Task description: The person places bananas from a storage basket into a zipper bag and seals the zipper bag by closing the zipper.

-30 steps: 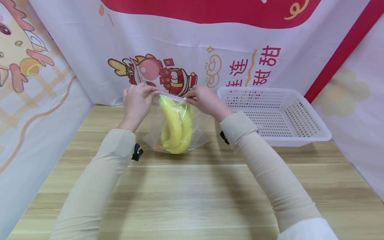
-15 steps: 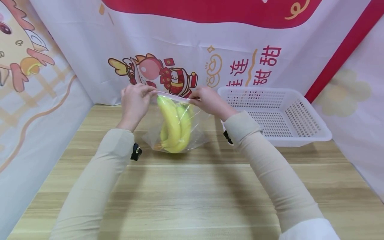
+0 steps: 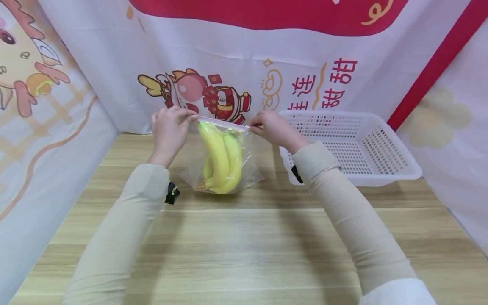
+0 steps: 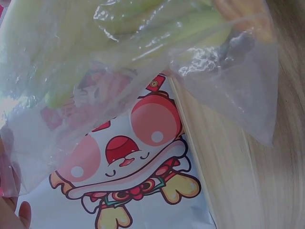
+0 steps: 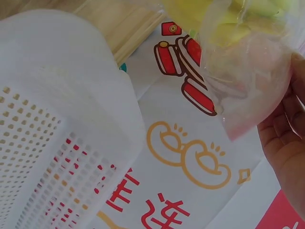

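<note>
A clear zip bag (image 3: 249, 171) stands on the wooden table with a bunch of yellow bananas (image 3: 221, 156) inside, green at their upper tips. My left hand (image 3: 169, 133) pinches the left end of the bag's top strip between thumb and fingers. At the strip's right end, my right hand (image 3: 278, 129) pinches it too. The strip runs taut between both hands. In the left wrist view the bag (image 4: 228, 81) fills the top, and only a bit of the left fingers shows at the edge. The right wrist view shows the right hand (image 5: 286, 129) at the bag's corner.
A white perforated plastic basket (image 3: 396, 176) stands at the right rear of the wooden table (image 3: 236, 250), close beside my right forearm. Printed cloth (image 3: 228, 51) hangs behind the table and along both sides.
My right hand has slid rightward along the bag's top strip to its right end. My left hand has shifted slightly left, still pinching the strip. The bananas lean a little further left.
</note>
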`<state>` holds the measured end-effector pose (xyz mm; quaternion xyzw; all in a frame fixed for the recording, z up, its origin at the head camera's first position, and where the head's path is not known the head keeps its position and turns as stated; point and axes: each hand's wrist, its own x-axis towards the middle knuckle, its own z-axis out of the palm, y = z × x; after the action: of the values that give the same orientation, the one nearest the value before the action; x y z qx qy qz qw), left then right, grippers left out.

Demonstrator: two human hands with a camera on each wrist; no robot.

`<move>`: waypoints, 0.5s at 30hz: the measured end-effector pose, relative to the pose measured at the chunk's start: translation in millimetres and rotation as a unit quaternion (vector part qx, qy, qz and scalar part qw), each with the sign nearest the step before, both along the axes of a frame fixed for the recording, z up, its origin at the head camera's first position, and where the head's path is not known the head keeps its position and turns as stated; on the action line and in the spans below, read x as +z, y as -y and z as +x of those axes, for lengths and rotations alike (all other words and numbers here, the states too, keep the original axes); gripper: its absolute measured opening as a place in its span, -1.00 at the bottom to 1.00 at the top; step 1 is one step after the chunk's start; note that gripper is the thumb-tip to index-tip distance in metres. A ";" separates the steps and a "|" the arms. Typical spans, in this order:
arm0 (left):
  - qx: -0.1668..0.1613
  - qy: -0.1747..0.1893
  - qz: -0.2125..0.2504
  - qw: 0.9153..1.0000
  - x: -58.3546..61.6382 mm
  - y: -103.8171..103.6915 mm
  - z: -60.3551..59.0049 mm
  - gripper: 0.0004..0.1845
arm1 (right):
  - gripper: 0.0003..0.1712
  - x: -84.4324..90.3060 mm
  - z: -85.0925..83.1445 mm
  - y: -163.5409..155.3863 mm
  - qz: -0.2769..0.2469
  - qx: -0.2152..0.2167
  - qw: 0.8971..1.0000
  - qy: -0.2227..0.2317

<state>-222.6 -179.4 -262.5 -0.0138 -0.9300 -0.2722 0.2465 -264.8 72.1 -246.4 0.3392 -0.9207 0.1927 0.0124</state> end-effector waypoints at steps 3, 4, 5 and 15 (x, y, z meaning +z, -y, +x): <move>0.000 0.000 -0.001 1.000 -0.8 1.0 -0.4 -0.70 | -0.75 -0.1 -0.1 -1.7 0.001 0.001 1.000 0.005; 0.000 -0.001 0.000 1.000 -0.9 1.1 -0.4 -0.70 | -0.74 0.0 0.0 -1.9 0.001 0.001 1.000 0.006; 0.001 -0.001 0.000 1.000 -1.1 1.1 -0.4 -0.70 | -0.74 0.1 0.0 -2.0 0.003 0.000 1.000 0.006; 0.006 0.013 0.018 1.000 -1.4 1.0 -0.9 -0.71 | -0.74 1.3 -1.0 -1.2 0.003 -0.011 1.000 -0.003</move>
<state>-223.5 -180.4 -264.0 -0.0001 -0.9283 -0.2873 0.2359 -265.8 73.3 -245.0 0.3300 -0.9248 0.1887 0.0157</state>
